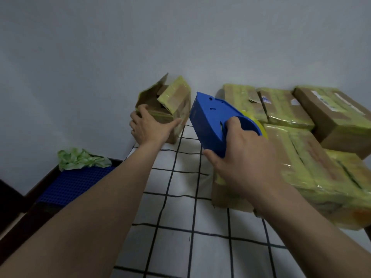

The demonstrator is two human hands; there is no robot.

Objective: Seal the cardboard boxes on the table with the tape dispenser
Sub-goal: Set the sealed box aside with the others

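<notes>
Since its blue shell covered most of the roll, I saw only a yellow sliver of tape (260, 125) behind the tape dispenser (210, 121); cutter end wasn't visible. Dispenser sat tilted in the air over the grid-cloth table (180, 197), right hand (243, 157) wrapped around its handle. Left hand (148, 127) gripped the open box (170, 109) by the wall, flaps up, contents hidden. Taped boxes (301, 157) were stacked at right, partly cut off by the frame.

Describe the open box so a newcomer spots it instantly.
On the grid-patterned table, look far left by the wall, apart from the taped boxes on the right. The open cardboard box stands there, held by the left hand. It alone has flaps standing up.
</notes>
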